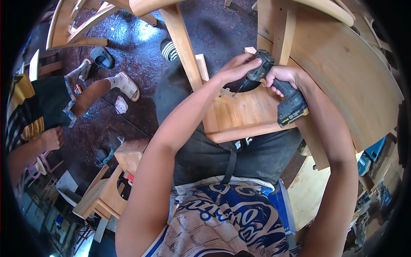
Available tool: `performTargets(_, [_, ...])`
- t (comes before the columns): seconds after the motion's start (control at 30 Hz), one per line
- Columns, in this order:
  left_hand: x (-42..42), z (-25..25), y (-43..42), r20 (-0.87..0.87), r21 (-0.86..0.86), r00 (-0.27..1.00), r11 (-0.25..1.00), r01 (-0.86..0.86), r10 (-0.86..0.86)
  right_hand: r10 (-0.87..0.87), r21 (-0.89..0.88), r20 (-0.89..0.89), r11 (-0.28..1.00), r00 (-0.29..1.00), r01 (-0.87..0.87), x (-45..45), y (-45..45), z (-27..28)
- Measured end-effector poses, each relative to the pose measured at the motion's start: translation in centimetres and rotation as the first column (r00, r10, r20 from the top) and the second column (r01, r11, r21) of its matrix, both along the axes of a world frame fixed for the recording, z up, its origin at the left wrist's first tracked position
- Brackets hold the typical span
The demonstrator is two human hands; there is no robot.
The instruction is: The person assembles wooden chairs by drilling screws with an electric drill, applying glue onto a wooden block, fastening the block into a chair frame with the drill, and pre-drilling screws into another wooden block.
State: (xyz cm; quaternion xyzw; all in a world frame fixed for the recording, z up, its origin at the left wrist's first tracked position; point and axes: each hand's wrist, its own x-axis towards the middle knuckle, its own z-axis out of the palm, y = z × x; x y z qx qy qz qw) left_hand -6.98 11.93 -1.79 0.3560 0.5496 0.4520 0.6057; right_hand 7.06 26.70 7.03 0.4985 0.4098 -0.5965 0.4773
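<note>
My right hand (284, 80) is wrapped around the handle of a black cordless drill (292, 105), its battery end toward me. My left hand (238, 68) grips the drill's head from the left side, its far fingers partly hidden. A thin bit (238, 91) points down and left from the drill to a wooden seat-like panel (246, 112) across my lap. Whether the bit touches the wood I cannot tell. A wooden leg (182, 43) rises from the panel's left side, and a large curved wooden panel (342, 77) stands to the right.
At the left, another person's hand (52, 139) and sandalled foot (128, 87) show. Wooden frames (87, 40) stand at upper left, and a small wooden piece (105, 197) lies at lower left. A dark cable (128, 122) crosses the floor. A blue case (373, 154) sits at right.
</note>
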Motion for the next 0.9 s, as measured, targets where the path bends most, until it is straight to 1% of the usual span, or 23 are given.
performTargets(0.03, [0.8, 0.0, 0.4, 0.016, 0.029, 0.999, 0.999, -0.041, 0.040, 0.003, 0.000, 0.004, 1.000, 1.000, -0.003, 0.0, 0.1, -0.2])
performTargets(0.07, [1.2, -0.2, 0.8, 0.022, 0.030, 0.999, 0.999, -0.043, 0.042, -0.020, -0.004, 0.023, 1.000, 1.000, 0.020, 0.2, 0.3, -0.5])
performTargets(0.13, [1.8, -0.2, 1.5, 0.104, -0.021, 0.993, 0.998, -0.054, 0.056, -0.044, -0.011, 0.056, 0.999, 0.997, 0.044, 0.1, 0.3, -0.3])
performTargets(0.2, [2.4, -0.3, 1.9, 0.094, -0.035, 0.993, 0.997, -0.075, 0.078, -0.048, -0.012, 0.057, 0.999, 0.997, 0.049, 0.0, 0.2, 0.1])
performTargets(0.3, [2.9, -0.9, 2.8, -0.022, -0.038, 0.991, 0.990, -0.134, 0.134, -0.046, -0.024, 0.069, 0.999, 0.997, 0.048, -0.1, 0.4, 0.1])
performTargets(0.33, [3.1, -1.3, 3.0, -0.015, -0.040, 0.991, 0.990, -0.133, 0.133, -0.046, -0.025, 0.076, 0.999, 0.996, 0.048, -0.1, 0.5, 0.0])
performTargets(0.4, [3.4, -1.6, 2.8, -0.074, -0.013, 0.979, 0.981, -0.193, 0.192, -0.039, -0.028, 0.092, 0.999, 0.995, 0.042, 0.0, 0.4, -0.3])
performTargets(0.43, [3.4, -1.4, 2.8, -0.070, -0.016, 0.980, 0.982, -0.186, 0.184, -0.046, -0.029, 0.095, 0.998, 0.994, 0.049, 0.0, 0.4, -0.3])
performTargets(0.5, [3.3, -1.4, 2.7, -0.120, -0.029, 0.975, 0.981, -0.194, 0.189, -0.047, -0.026, 0.094, 0.998, 0.995, 0.050, 0.0, 0.4, -0.3])
performTargets(0.53, [3.3, -1.5, 2.8, -0.118, -0.034, 0.976, 0.982, -0.188, 0.183, -0.053, -0.030, 0.096, 0.998, 0.994, 0.056, 0.1, 0.3, -0.4])
performTargets(0.6, [3.4, -1.6, 2.9, -0.109, 0.021, 0.975, 0.981, -0.194, 0.195, -0.063, -0.015, 0.103, 0.998, 0.993, 0.065, 0.4, 0.3, -0.6])
performTargets(0.73, [3.6, -1.9, 2.8, -0.124, -0.016, 0.974, 0.981, -0.192, 0.188, -0.071, -0.018, 0.103, 0.997, 0.992, 0.073, 0.7, 0.3, -1.5])
performTargets(0.8, [3.8, -2.0, 2.7, -0.106, -0.001, 0.969, 0.975, -0.223, 0.222, -0.069, -0.042, 0.092, 0.996, 0.993, 0.073, 0.9, 0.3, -1.7])
performTargets(0.9, [3.8, -2.0, 2.8, -0.079, 0.011, 0.971, 0.974, -0.224, 0.224, -0.064, -0.023, 0.114, 0.997, 0.991, 0.067, 0.6, 0.3, -1.3])
